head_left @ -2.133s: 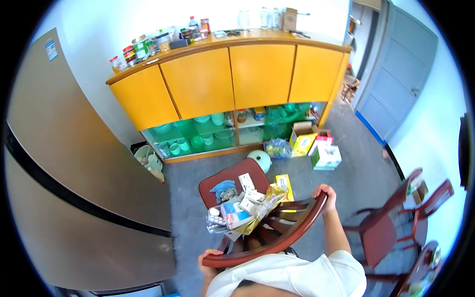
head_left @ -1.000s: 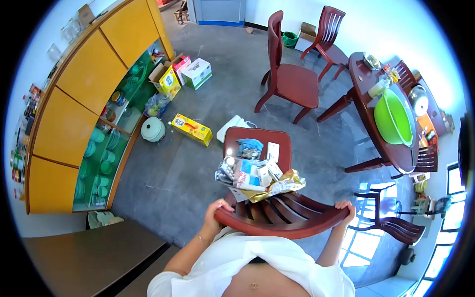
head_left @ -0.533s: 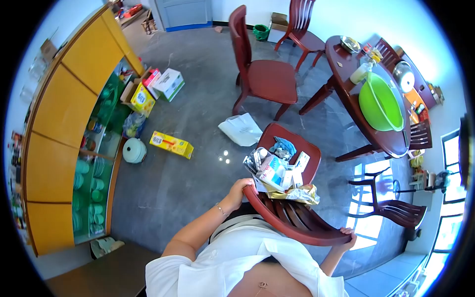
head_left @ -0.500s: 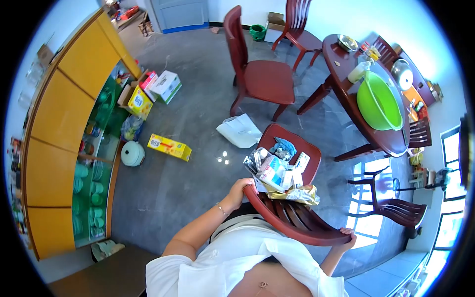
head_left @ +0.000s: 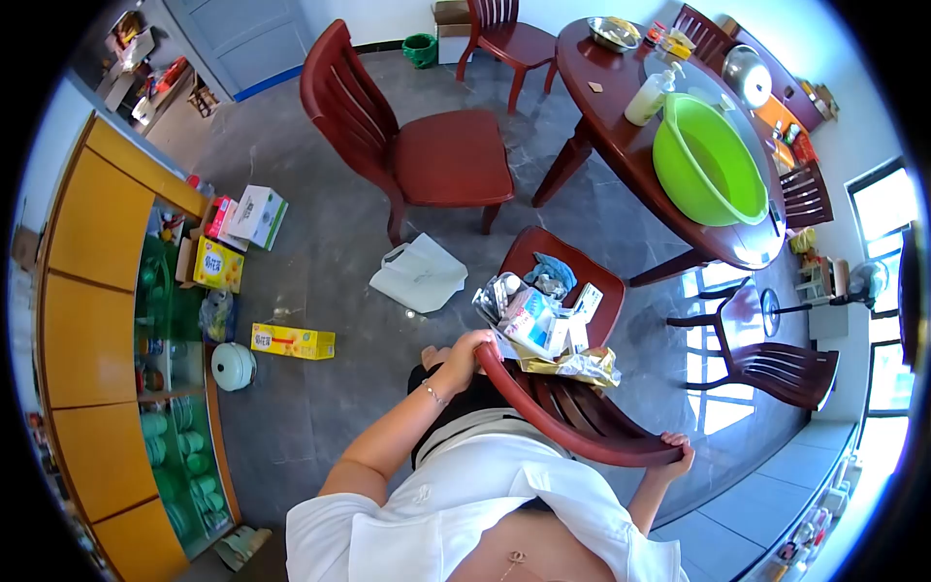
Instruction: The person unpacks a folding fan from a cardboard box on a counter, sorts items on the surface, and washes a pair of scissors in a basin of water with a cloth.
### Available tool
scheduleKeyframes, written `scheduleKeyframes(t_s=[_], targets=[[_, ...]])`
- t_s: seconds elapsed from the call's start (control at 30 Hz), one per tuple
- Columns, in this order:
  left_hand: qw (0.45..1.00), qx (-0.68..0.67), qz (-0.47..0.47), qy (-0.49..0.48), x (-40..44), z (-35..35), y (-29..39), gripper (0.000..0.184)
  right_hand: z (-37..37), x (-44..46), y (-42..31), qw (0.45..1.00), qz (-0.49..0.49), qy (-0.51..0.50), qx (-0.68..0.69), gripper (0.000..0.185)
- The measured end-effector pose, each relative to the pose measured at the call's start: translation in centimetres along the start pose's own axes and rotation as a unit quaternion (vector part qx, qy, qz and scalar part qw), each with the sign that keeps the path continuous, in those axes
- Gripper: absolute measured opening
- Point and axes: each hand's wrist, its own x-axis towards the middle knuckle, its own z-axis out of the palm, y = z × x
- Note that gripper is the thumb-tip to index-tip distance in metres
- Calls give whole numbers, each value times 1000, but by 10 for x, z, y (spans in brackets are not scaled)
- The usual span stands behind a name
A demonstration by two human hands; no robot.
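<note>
A dark red wooden chair (head_left: 572, 432) is in front of my body, its curved backrest toward me. My left hand (head_left: 464, 364), with a bracelet at the wrist, grips the left end of the top rail. The other end of that rail is in my right hand (head_left: 671, 454). On the chair's seat (head_left: 606, 291) lie a blue cloth (head_left: 551, 275), white boxes (head_left: 587, 303), blister packs, a blue-and-white packet (head_left: 529, 320) and crumpled gold wrapping (head_left: 582, 367). A white bag (head_left: 422, 274) lies on the floor left of the seat.
Another chair (head_left: 451, 160) stands ahead. A round table (head_left: 621, 145) with a green basin (head_left: 708, 165) is ahead right, with a chair (head_left: 776, 369) at right. On the left are a yellow box (head_left: 293, 341), a lidded pot (head_left: 233, 367), cartons (head_left: 257, 218) and a yellow cabinet (head_left: 92, 339).
The view has turned right and moved toward the round table. The loaded chair has come along with both hands on its rail, and the cabinet has shifted to the left side.
</note>
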Motion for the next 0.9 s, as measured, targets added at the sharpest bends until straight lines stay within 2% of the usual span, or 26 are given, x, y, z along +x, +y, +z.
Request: scheduleKeyframes(t_s=[0.2, 0.3, 0.47, 0.6, 0.67, 0.7, 0.73, 0.77, 0.8, 0.83, 0.87, 0.9], targets=[[998, 33, 25, -46, 45, -1, 1, 39, -2, 5, 19, 999, -19, 32, 13, 20], [996, 56, 34, -56, 58, 1, 1, 39, -13, 13, 24, 1000, -21, 8, 4, 19], [995, 81, 43, -33, 63, -6, -7, 40, -6, 19, 17, 999, 26, -36, -25, 19], [990, 103, 42, -85, 54, -11, -2, 38, -11, 5, 9, 993, 67, -39, -95, 22], [976, 171, 84, -106, 58, -19, -9, 37, -8, 5, 3, 985, 88, -26, -145, 25], [967, 204, 103, -116, 56, -23, -9, 37, -11, 3, -2, 980, 101, -18, -171, 27], [900, 332, 240, -149, 59, -29, 1, 32, -19, 7, -10, 961, 142, 1, -239, 33], [807, 452, 357, -132, 62, -32, 5, 29, -47, 24, -15, 901, 138, 0, -412, 38], [832, 446, 317, -93, 62, -41, 13, 30, -59, 38, -25, 804, 100, -30, -586, 41], [855, 439, 270, -57, 58, -55, 20, 31, -43, 45, -29, 775, 22, -14, -631, 38], [925, 349, 142, -39, 52, -76, 26, 36, -13, 51, -29, 741, -54, 4, -670, 36], [931, 354, 89, -23, 48, -103, 33, 39, 67, 51, -34, 783, -1, 25, -621, 36]])
